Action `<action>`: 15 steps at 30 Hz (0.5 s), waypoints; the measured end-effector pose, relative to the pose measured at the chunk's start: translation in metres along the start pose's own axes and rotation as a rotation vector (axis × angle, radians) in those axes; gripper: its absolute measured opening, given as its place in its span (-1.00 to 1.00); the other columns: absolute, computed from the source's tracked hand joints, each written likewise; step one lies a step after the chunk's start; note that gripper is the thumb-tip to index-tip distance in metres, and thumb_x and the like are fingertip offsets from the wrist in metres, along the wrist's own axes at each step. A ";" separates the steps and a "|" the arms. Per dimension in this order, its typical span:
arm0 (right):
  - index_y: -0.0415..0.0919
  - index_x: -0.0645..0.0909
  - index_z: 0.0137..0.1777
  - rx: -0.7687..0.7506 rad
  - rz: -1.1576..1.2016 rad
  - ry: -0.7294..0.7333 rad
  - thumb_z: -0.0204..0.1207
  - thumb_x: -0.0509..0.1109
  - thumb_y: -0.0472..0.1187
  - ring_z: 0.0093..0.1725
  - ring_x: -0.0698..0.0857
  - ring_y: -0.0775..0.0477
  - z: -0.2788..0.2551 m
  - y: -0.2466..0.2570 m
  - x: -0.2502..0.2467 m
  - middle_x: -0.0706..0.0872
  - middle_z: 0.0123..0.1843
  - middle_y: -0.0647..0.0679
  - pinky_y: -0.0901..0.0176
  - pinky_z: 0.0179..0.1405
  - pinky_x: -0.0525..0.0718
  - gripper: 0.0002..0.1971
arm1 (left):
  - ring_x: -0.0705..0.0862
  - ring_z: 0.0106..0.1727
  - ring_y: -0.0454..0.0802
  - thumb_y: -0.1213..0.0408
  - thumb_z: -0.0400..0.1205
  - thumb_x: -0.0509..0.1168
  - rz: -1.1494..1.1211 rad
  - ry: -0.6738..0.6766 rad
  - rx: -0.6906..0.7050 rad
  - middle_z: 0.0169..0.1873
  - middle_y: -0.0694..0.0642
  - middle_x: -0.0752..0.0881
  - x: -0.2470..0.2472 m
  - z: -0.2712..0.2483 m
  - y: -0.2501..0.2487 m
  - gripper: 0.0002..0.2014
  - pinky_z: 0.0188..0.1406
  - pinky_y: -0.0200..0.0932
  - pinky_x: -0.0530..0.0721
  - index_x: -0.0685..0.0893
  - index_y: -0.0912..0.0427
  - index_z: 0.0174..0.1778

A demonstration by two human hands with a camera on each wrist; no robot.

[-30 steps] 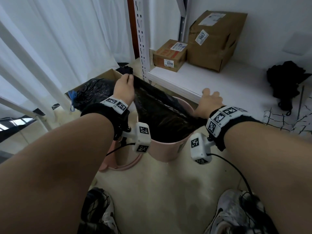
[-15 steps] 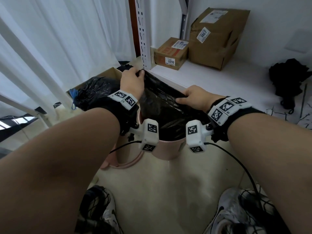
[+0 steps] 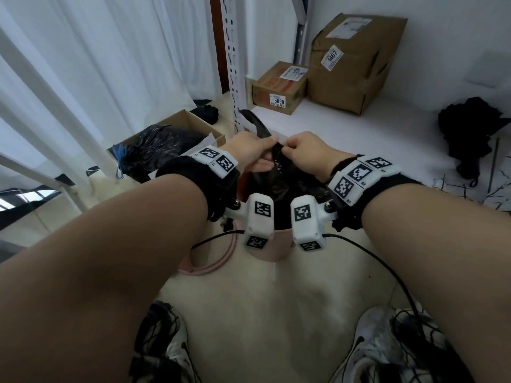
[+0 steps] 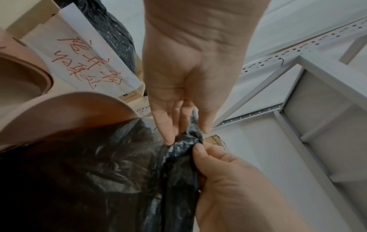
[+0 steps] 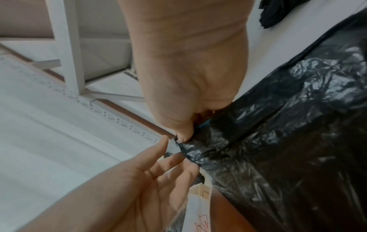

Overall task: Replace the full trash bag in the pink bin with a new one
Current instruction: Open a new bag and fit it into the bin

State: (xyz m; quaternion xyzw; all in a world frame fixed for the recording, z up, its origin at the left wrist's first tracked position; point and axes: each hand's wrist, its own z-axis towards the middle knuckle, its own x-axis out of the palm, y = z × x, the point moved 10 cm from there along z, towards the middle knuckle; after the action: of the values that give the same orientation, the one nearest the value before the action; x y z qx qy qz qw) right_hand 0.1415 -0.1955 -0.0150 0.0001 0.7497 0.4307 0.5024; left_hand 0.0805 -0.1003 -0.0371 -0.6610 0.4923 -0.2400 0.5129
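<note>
The pink bin (image 3: 272, 246) stands on the floor between my forearms, its rim (image 4: 69, 106) close under my left wrist. A crinkled black trash bag (image 3: 284, 183) hangs into it. Both hands meet above the bin's far side. My left hand (image 3: 254, 150) pinches the bag's gathered edge (image 4: 184, 141) between thumb and straight fingers. My right hand (image 3: 304, 150) pinches the same edge (image 5: 190, 150) right beside it, thumb on top. A full black bag (image 3: 163, 142) tied with a blue string lies in an open cardboard box at the left.
A white perforated shelf post (image 3: 235, 78) rises just beyond the hands. The low white shelf (image 3: 345, 134) carries two cardboard boxes and a black cloth (image 3: 470, 128). A pink ring (image 3: 218, 261) lies on the floor left of the bin. White curtains hang at the left.
My right hand left the shelf edge, took hold of the bag and slid left. Both hands now meet at the bag's far edge; the left hand shifted slightly right.
</note>
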 end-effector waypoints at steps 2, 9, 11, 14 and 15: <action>-0.12 0.39 -0.53 -0.024 -0.040 0.015 0.60 0.30 -0.28 -0.20 0.49 -0.10 -0.001 0.005 0.003 0.44 -0.47 -0.03 0.18 -0.29 0.37 -0.58 | 0.66 -0.61 -0.16 0.17 0.64 0.32 -0.006 0.004 -0.026 -0.39 0.15 0.63 -0.002 0.001 0.003 -0.78 -0.52 -0.34 0.74 0.59 0.30 -0.09; -0.26 0.64 -0.37 -0.106 -0.213 0.071 0.48 0.47 -0.18 -0.34 0.50 0.02 -0.004 0.018 0.011 0.52 -0.46 0.05 0.22 -0.29 0.40 -0.76 | 0.61 -0.73 -0.19 0.38 0.62 0.33 0.081 0.049 -0.048 -0.76 0.05 0.64 -0.005 -0.002 0.004 -0.77 -0.54 -0.32 0.71 0.55 0.29 -0.36; -0.26 0.68 -0.24 -0.128 -0.222 0.082 0.47 0.48 -0.15 -0.20 0.55 -0.01 -0.002 0.020 0.012 0.56 -0.40 0.00 0.24 -0.16 0.40 -0.83 | 0.61 -0.73 -0.19 0.39 0.62 0.32 0.075 0.059 -0.048 -0.77 0.04 0.64 -0.004 -0.002 0.003 -0.77 -0.52 -0.33 0.71 0.56 0.28 -0.37; -0.13 0.49 -0.42 -0.130 -0.249 0.086 0.46 0.49 -0.10 -0.17 0.53 -0.03 0.000 0.019 0.011 0.49 -0.43 0.06 0.23 -0.21 0.39 -0.70 | 0.61 -0.72 -0.22 0.38 0.63 0.32 0.058 0.041 -0.011 -0.77 0.01 0.63 -0.008 0.000 0.000 -0.77 -0.52 -0.36 0.70 0.55 0.29 -0.37; -0.08 0.44 -0.45 -0.124 -0.249 0.087 0.45 0.50 -0.09 -0.17 0.53 -0.03 0.001 0.018 0.012 0.48 -0.43 0.08 0.19 -0.29 0.39 -0.66 | 0.61 -0.71 -0.23 0.37 0.63 0.32 0.067 0.039 0.005 -0.77 0.00 0.63 -0.009 0.001 -0.001 -0.76 -0.52 -0.36 0.70 0.55 0.28 -0.37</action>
State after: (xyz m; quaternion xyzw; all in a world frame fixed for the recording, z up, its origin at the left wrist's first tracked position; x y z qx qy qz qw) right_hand 0.1290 -0.1783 -0.0122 -0.1426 0.7370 0.4100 0.5181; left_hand 0.0784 -0.0918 -0.0347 -0.6381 0.5236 -0.2365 0.5126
